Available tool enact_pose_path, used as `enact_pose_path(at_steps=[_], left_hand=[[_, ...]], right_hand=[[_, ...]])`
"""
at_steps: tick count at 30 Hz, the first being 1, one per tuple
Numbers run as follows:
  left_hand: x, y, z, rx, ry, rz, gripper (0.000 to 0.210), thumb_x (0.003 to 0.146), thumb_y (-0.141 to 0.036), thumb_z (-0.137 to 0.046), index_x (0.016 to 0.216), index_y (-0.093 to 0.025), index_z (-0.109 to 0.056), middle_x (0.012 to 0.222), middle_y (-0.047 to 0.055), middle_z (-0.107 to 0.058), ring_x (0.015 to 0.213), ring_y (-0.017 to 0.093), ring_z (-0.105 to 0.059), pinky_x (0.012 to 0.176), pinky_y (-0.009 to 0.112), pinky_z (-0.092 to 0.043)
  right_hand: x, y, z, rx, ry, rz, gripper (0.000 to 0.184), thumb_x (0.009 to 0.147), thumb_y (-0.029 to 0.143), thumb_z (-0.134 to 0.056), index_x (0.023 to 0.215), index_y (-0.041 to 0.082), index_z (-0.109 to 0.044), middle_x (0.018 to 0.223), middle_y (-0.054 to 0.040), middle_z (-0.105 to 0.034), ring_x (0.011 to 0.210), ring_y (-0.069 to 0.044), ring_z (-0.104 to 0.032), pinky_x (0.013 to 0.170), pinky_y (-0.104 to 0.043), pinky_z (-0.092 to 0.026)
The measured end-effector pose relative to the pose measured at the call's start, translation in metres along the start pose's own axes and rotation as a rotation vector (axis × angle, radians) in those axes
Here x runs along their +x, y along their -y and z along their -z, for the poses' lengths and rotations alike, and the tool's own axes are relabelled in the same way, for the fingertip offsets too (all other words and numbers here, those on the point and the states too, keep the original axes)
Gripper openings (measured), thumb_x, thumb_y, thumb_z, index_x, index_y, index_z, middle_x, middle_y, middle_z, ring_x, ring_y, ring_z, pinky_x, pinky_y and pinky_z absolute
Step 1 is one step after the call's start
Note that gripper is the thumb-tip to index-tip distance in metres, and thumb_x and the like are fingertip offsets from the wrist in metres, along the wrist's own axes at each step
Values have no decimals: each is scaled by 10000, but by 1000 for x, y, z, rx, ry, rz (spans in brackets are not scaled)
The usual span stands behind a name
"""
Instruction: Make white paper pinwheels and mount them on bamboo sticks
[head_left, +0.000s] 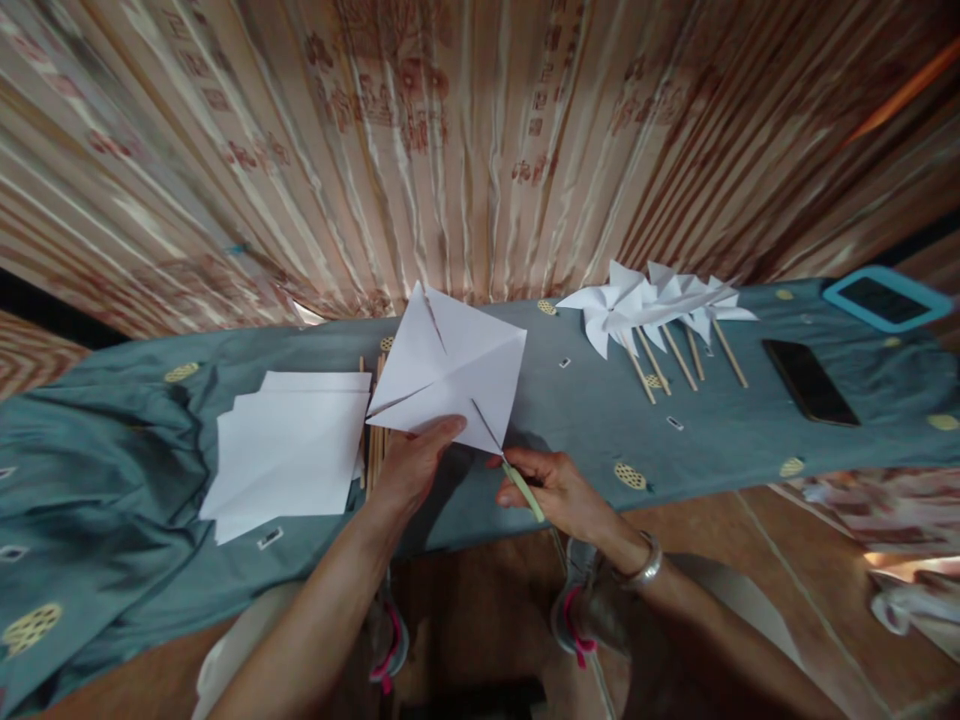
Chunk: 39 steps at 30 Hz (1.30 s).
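Observation:
My left hand (420, 455) grips a square sheet of white paper (480, 350) by its near edge, thumb on top. Slits run inward from the sheet's far and left corners, and crease lines cross its middle. In my right hand (555, 490) is a pair of scissors (523, 490) with light green handles. Their blades lie at the sheet's near right corner, pointing toward its centre. Left of the sheet lies a stack of white paper (292, 450). Wooden sticks (373, 470) rest between that stack and the held sheet, partly hidden by it.
Several white paper pinwheels (615, 310) on wooden sticks lie to the right on the green cloth-covered table (585, 420). Beyond them are a dark phone (810, 382) and a blue-framed device (889, 298). A patterned curtain (480, 150) hangs along the table's far side.

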<state>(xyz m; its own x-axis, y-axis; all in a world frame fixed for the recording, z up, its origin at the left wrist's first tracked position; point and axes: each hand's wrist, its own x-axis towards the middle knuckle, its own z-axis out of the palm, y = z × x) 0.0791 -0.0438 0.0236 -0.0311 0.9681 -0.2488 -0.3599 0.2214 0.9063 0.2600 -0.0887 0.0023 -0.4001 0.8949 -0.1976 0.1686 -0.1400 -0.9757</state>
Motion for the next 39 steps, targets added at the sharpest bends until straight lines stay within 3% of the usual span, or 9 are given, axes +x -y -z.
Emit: enact_pose_path(at_steps=[6,11,15,21,31,39], left_hand=[[-2,-1,-4,-22,-30,26,202,499,-226,-819,654,-159,-708,753,55,-739,753,204,-663,771,332,-528],[-6,-3,-8,-82,-43,28,387,449,-184,-833,812,-147,-705,811,46,-744,776,212,-670,807,365,-524],[-8,-4,-8,-82,-43,66,415,445,-194,-835,830,-133,-696,793,42,-738,764,211,-669,808,373,-518],[-8,-3,-5,-80,-41,57,397,453,-191,-832,822,-139,-698,790,43,-738,765,213,-669,808,367,-521],[-8,-2,-7,-78,-32,56,363,465,-179,-822,806,-140,-703,803,43,-740,755,203,-665,803,351,-522],[-8,4,-6,-26,-11,89,271,481,-208,-823,715,-129,-710,771,55,-732,739,202,-650,805,360,-509]], right_hand=[[0,6,1,-6,-7,-7,379,733,478,-733,912,152,-658,633,47,-493,569,-86,-377,519,-214,-305],[1,12,1,77,27,0,356,712,487,-745,748,168,-593,605,59,-450,545,-77,-344,491,-206,-276],[2,15,-1,111,30,-1,375,684,495,-759,696,169,-573,589,60,-442,532,-72,-329,487,-204,-281],[2,15,-1,130,19,-13,380,668,490,-770,806,161,-641,607,56,-465,539,-70,-322,482,-199,-279],[3,12,-1,176,37,-15,362,672,467,-774,830,161,-662,610,62,-452,540,-65,-326,489,-195,-276],[4,12,-1,207,16,-69,417,616,530,-790,735,166,-626,566,65,-456,512,-68,-347,477,-201,-283]])
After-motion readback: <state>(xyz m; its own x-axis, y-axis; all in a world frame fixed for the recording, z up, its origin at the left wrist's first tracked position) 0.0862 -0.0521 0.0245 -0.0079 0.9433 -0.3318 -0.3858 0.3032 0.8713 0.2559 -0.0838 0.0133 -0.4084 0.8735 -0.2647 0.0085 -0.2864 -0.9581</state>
